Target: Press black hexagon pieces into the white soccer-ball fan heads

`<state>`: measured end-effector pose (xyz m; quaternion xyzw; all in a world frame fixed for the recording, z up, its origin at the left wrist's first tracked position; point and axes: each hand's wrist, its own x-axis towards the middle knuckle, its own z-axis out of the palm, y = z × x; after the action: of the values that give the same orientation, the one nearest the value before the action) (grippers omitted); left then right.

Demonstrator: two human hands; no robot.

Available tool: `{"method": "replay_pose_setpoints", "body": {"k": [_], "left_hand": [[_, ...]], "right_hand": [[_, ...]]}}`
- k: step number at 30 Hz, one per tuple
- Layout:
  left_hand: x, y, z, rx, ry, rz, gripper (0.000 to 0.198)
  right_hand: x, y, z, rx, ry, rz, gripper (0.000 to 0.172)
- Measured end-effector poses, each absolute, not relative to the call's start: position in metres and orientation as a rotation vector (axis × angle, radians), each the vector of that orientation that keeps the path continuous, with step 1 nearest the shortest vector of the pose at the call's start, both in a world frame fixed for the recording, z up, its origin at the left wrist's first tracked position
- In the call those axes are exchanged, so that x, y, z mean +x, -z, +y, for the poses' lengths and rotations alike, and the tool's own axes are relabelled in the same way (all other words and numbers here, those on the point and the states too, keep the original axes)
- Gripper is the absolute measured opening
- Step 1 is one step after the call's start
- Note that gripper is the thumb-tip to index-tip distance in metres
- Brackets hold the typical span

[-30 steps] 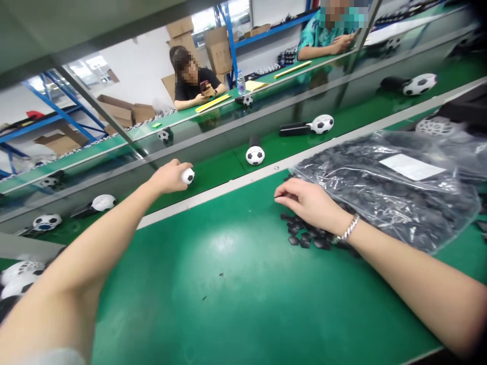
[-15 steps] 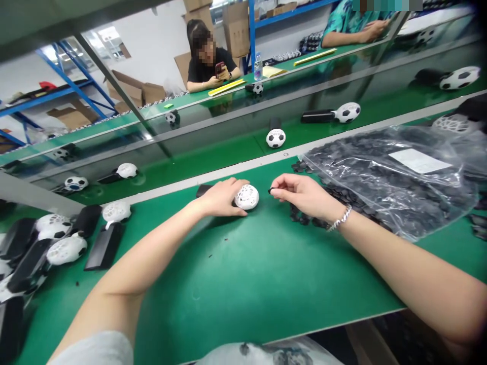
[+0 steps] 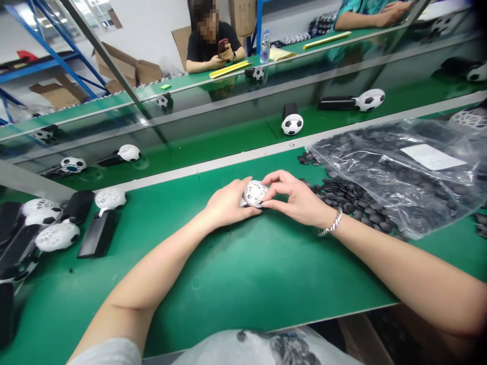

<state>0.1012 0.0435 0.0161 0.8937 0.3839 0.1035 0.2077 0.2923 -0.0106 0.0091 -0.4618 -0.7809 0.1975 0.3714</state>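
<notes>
My left hand (image 3: 229, 204) curls around a white soccer-ball-shaped part (image 3: 254, 192) with an open lattice face, holding it low over the green table. Its dark handle, seen a moment ago, is hidden behind the hand. My right hand (image 3: 296, 199) has its thumb and forefinger closed in a pinch against the right side of the ball. The small black piece in that pinch is almost wholly covered by the fingertips. Beside the right wrist lies a loose heap of flat black pieces (image 3: 352, 198), spilling from a clear plastic bag (image 3: 384, 157).
Finished-looking and white ball parts with black handles (image 3: 57, 236) are piled at the left. Past the table's pale rim (image 3: 198, 170), a lower green strip carries several ball parts (image 3: 292, 124). Across it, a person (image 3: 213, 45) holds a phone; another person's arms (image 3: 365, 19) show at upper right.
My right hand has moved left from beside the heap, bringing the black piece against the ball. My left hand has shifted slightly right, turning the ball a little. The camera view has tilted down.
</notes>
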Motion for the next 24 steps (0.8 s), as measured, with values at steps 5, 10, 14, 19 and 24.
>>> {"method": "replay_pose_setpoints", "body": {"k": [5,10,14,19,24], "left_hand": [[0.0993,-0.0207,0.0438,2.507,-0.295,0.995,0.076],[0.1001,-0.0218,0.0409,2.540,-0.302,0.996,0.068],[0.0998,-0.0215,0.0419,2.544,-0.292,0.990,0.067],[0.0981,-0.0207,0.0456,2.543,-0.272,0.930,0.067],[0.0991,-0.0208,0.0439,2.566,-0.272,0.921,0.066]], "right_hand": [[0.2929,-0.0088,-0.0099,-1.143,-0.512,-2.043,0.006],[0.2905,-0.0069,-0.0109,-1.195,-0.568,-1.953,0.013],[0.2876,-0.0037,-0.0108,-1.254,-0.668,-1.844,0.022],[0.2853,-0.0005,-0.0085,-1.219,-0.884,-1.714,0.037],[0.2833,0.0002,-0.0103,-1.262,-0.847,-1.723,0.043]]}}
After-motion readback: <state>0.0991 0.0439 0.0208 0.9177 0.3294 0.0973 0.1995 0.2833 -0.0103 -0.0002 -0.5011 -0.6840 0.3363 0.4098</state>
